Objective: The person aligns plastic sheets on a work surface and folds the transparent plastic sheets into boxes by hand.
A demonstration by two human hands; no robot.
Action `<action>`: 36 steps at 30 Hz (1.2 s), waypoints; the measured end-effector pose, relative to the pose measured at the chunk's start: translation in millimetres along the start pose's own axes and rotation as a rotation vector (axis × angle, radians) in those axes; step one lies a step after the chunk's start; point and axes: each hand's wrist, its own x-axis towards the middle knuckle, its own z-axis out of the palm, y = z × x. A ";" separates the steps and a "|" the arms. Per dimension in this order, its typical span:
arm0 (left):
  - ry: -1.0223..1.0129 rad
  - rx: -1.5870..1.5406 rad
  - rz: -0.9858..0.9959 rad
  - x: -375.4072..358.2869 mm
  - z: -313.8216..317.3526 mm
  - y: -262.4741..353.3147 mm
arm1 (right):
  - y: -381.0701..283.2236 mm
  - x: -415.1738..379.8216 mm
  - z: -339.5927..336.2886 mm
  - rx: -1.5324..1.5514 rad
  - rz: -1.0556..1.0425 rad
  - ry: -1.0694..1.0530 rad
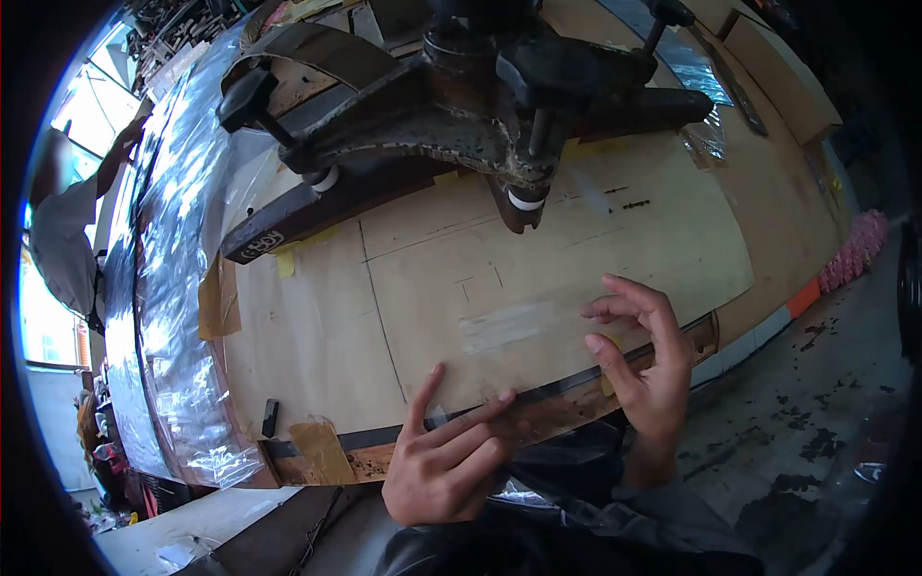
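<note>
My left hand [447,470] rests at the near edge of a pale sheet of board [317,326], its index finger stretched out and touching the surface. Little of its palm shows. To the right, my right hand [653,365] hovers over the sheet's near edge, thumb and fingers apart, nothing between them. Between the hands and beyond them a strip of clear tape [504,328] lies on the sheet. Thin dark pencil lines cross the board. A dark strip [375,437] runs along the near edge, with brown tape [322,451] over it at the left.
A heavy black metal clamp frame [432,115] with knobs stands over the far part of the sheet, on a dark bar [298,226]. A small black piece [271,419] lies at the left. Shiny plastic film [182,288] covers the left side. Another person [72,230] stands beyond it.
</note>
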 end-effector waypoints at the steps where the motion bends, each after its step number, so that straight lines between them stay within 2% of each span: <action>1: -0.004 0.001 0.003 -0.1 -0.1 -0.3 | -0.2 0.3 0.6 0.035 0.011 0.012; 6: 0.024 0.005 0.008 -0.5 3.6 -0.2 | -4.7 -0.3 0.2 0.115 0.087 0.057; 27: 0.029 -0.031 -0.037 0.5 1.4 3.5 | -2.8 0.0 5.0 0.075 -0.010 0.037; 33: 0.023 -0.032 0.000 -1.2 -0.1 1.5 | -2.9 0.5 10.6 -0.213 -0.152 0.075; 36: 0.044 -0.045 -0.002 -1.7 1.6 2.6 | -4.1 -0.6 14.2 -0.259 -0.172 0.109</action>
